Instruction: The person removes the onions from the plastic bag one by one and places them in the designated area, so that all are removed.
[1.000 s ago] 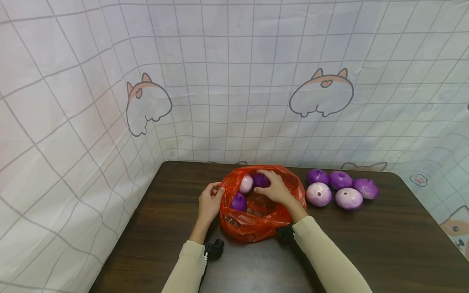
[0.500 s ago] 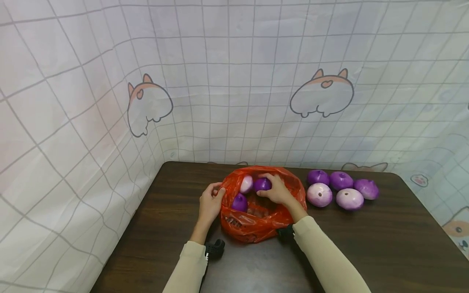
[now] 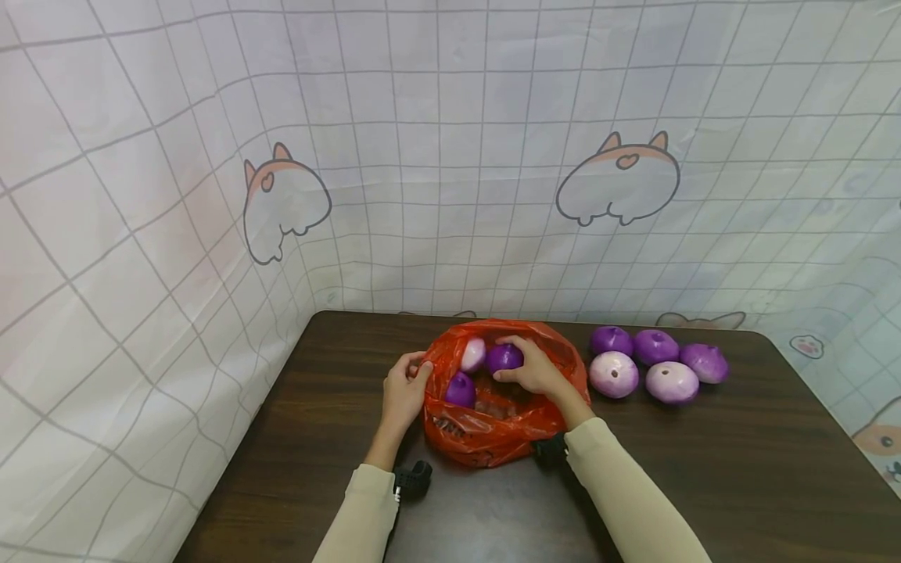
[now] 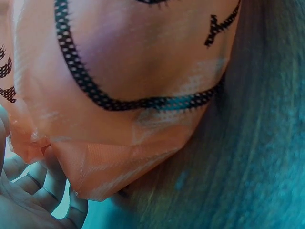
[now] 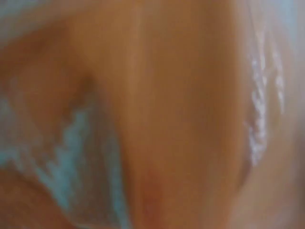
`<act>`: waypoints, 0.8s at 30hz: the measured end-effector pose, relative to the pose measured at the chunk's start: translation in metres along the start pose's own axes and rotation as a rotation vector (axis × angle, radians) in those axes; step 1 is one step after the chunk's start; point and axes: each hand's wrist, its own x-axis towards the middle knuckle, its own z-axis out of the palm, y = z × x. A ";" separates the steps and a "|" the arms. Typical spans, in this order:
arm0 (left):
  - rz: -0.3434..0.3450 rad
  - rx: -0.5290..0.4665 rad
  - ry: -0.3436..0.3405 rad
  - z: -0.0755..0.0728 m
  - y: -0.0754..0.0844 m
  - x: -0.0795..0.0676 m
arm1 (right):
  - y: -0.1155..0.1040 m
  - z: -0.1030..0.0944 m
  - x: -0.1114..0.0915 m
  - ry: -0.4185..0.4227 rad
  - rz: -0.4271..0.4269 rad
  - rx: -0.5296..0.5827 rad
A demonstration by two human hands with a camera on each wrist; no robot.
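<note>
In the head view an orange-red plastic bag point(image 3: 486, 438) lies on the table, its mouth spread wide. My left hand point(image 3: 404, 391) pinches the bag's left rim between thumb and fingers. The left wrist view has those fingers point(image 4: 55, 179) at lower left, against the printed plastic bag point(image 4: 138, 129). Inside the bag, my right hand point(image 3: 536, 369) curls its thumb and fingers round a purple onion point(image 3: 504, 357). Left of it in the bag sit a pale onion point(image 3: 474, 355) and another purple onion point(image 3: 461, 389). Blurred orange film fills the right wrist view.
Right of the bag, several onions stand close together, such as a pale one point(image 3: 614, 374) and a purple one point(image 3: 705, 363). The dark wooden table point(image 3: 760, 469) ends at a grid-patterned cloth point(image 3: 450, 234) behind and to the left.
The purple onion in my right hand has come slightly toward me within the bag, and shows more fully. My left hand keeps its place on the rim.
</note>
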 end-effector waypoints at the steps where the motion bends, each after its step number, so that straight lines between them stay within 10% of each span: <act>1: 0.000 -0.001 0.000 0.000 0.000 0.000 | 0.000 0.000 0.000 -0.002 -0.011 -0.003; 24: 0.008 0.003 0.002 0.000 0.001 0.000 | -0.016 -0.008 -0.016 0.021 -0.085 -0.035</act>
